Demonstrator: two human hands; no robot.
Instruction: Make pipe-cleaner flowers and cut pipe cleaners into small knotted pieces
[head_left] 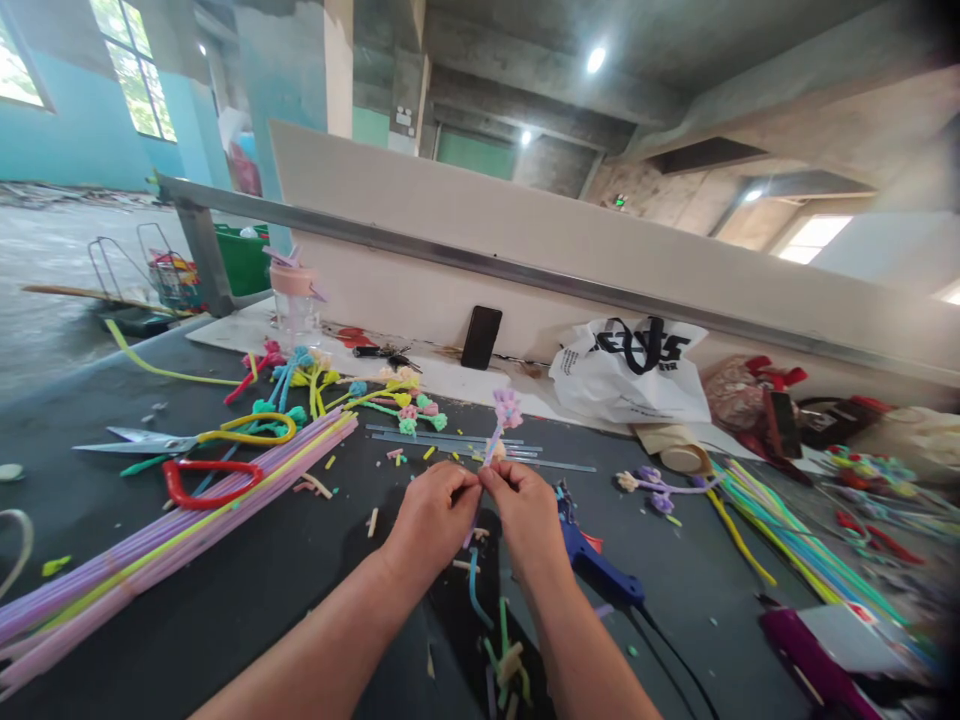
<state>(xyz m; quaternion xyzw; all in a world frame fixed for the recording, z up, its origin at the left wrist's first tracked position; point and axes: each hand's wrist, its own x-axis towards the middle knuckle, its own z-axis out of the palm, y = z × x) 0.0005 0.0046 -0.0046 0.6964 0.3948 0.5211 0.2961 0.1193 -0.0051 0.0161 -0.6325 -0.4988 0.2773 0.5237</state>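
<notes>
Between my two hands, in the middle of the head view, stands a pipe-cleaner flower [507, 408] with a lilac bloom on top and a paler bloom lower on its stem. My left hand [439, 505] pinches the lilac stem from the left. Close against it, my right hand [523, 500] pinches the same stem from the right, thumbs nearly touching. A blue glue gun [604, 568] lies just right of my right hand, its cord running toward me. Clear glue sticks [450, 440] lie beyond my hands. Cut pipe-cleaner bits [510, 665] are scattered between my forearms.
To the left, scissors [225, 440] with yellow and red handles lie by a long pipe-cleaner bundle [187, 540]. Finished coloured flowers [322, 385] are heaped behind them. A phone [481, 337] leans at the back beside a white bag [630, 370]. More pipe cleaners [795, 540] lie right.
</notes>
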